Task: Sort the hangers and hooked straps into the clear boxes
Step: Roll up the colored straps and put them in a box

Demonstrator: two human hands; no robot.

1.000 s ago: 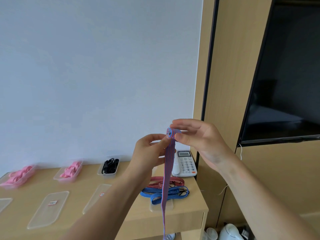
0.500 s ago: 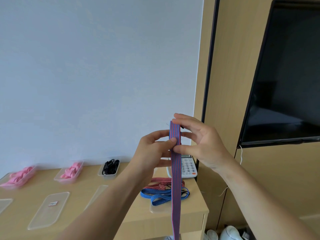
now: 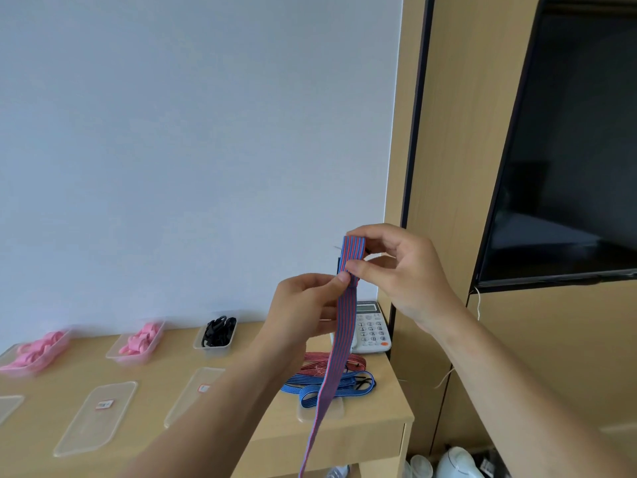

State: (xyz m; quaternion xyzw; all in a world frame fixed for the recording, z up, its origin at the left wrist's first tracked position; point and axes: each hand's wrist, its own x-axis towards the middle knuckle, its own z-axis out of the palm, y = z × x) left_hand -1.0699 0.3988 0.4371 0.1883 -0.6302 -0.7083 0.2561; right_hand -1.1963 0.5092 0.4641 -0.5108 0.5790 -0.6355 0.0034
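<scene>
**Both hands raised, pinching at centre frame**

Both bare forearms rise from the bottom edge and meet just right of centre. The left hand [image 3: 303, 305] comes up from the lower left with its back to the camera. Its fingers are curled and its thumb tip presses the striped strap [image 3: 337, 353]. The right hand [image 3: 403, 270] reaches in from the lower right corner and sits slightly higher, wrist bent. Its forefinger hooks over the strap's top end and its thumb presses below, beside the left thumb.
</scene>
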